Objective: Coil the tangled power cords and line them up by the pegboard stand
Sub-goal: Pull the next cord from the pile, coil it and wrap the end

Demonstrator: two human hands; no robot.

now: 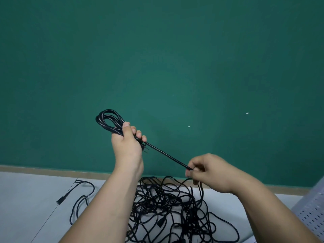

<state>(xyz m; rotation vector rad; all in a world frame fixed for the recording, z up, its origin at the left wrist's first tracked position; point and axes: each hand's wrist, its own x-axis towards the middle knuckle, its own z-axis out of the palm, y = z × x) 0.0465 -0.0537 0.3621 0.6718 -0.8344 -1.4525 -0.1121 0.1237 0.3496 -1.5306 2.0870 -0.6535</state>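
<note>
Closest in, the tangle of black power cords [168,207] sprawls over the grey surface [26,199]. The perforated pegboard stand [310,213] sits off to its right, and one loose cord [82,197] lies apart on the left. Up a level, the right hand [210,172] pinches a taut stretch of cord [168,156] between thumb and fingertips, more cord hanging below toward the heap. Further out, the left hand [128,142] is wrapped round a half-made coil [108,120]. Its loops stand against the green wall [157,50], and a plug [144,148] pokes out under the fingers. The risk, as I read it: that trailing end looks caught in the pile, so a hard pull could cinch the snarl or drag neighbours up. A slack left grip would spill the loops.
</note>
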